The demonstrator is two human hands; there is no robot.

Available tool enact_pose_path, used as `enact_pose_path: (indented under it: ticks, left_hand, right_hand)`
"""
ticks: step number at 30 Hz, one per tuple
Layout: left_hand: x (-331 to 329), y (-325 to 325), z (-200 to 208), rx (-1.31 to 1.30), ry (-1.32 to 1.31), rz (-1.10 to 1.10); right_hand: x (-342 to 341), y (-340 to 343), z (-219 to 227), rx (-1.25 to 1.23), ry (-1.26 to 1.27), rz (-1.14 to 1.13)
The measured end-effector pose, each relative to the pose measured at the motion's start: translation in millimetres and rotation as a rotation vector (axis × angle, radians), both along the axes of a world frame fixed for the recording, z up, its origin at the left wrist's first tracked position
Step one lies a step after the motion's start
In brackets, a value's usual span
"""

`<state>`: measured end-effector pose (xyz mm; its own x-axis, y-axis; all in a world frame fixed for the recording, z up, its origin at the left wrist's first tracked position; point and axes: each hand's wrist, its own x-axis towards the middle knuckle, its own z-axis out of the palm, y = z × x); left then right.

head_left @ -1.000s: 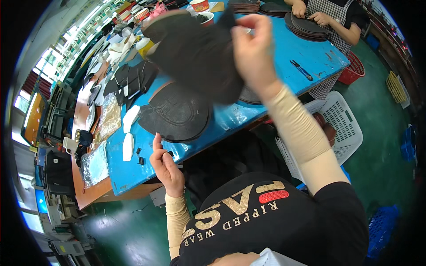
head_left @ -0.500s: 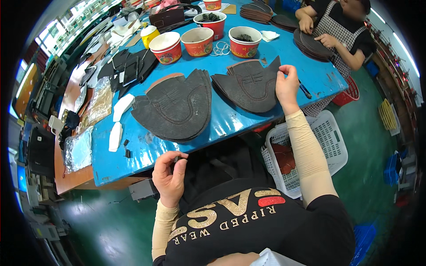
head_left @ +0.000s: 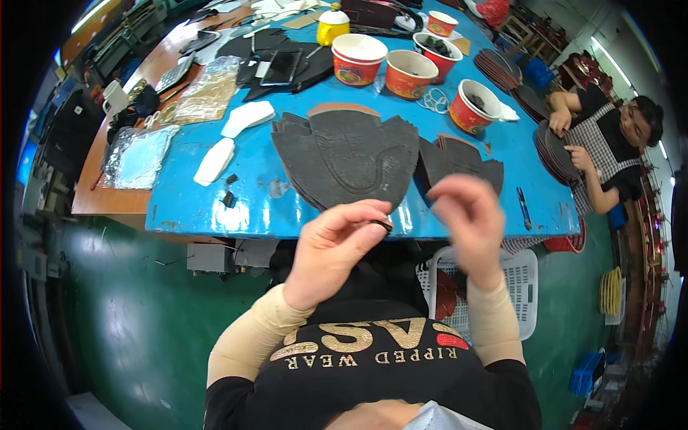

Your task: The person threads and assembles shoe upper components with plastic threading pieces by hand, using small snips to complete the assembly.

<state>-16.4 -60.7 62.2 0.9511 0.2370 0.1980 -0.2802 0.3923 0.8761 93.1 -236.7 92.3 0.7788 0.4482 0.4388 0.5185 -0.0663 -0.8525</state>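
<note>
My left hand (head_left: 330,251) is closed in a pinch on a small dark piece (head_left: 384,225), just off the table's near edge. Behind it lies a stack of dark grey leather shoe-upper pieces (head_left: 344,154) with stitched lines and a brownish edge strip. To the right, a second stack of uppers (head_left: 466,159) is partly hidden by my right hand (head_left: 473,226). That hand is raised with bent fingers, smeared by motion, so whether it holds anything cannot be made out. Two small black pieces (head_left: 228,199) rest on the table at the left.
Red paper tubs (head_left: 358,72), some holding dark scraps, stand at the back of the blue table (head_left: 251,222). White shaped pieces (head_left: 215,161) lie left, a black-handled tool (head_left: 523,208) right. A white basket (head_left: 527,287) is below. Across the right corner, a co-worker handles stacked pieces (head_left: 555,154).
My right hand has left the right stack's edge and come in toward my left hand. My left hand has moved right and up, still pinching the small dark piece. The view has turned.
</note>
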Motion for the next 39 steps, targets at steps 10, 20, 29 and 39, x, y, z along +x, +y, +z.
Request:
enact_pose_path:
  ticks: [10, 20, 29, 39]
  left_hand:
    - [0.6, 14.5, -2.6, 0.489, -0.123, 0.385]
    - [4.3, 26.3, 7.1, 0.462, -0.153, 0.333]
    - [15.6, 35.6, 10.1, 0.580, -0.185, 0.399]
    - [17.2, 40.6, 0.6, 0.188, -0.047, 0.309]
  right_hand:
    - [-19.3, 51.8, -14.3, 0.180, 0.355, 0.360]
    - [-5.6, 74.4, -4.9, 0.322, 0.610, 0.511]
    - [4.0, 68.6, 6.3, 0.208, 0.655, 0.513]
    - [2.8, 86.1, -0.7, 0.045, 0.201, 0.345]
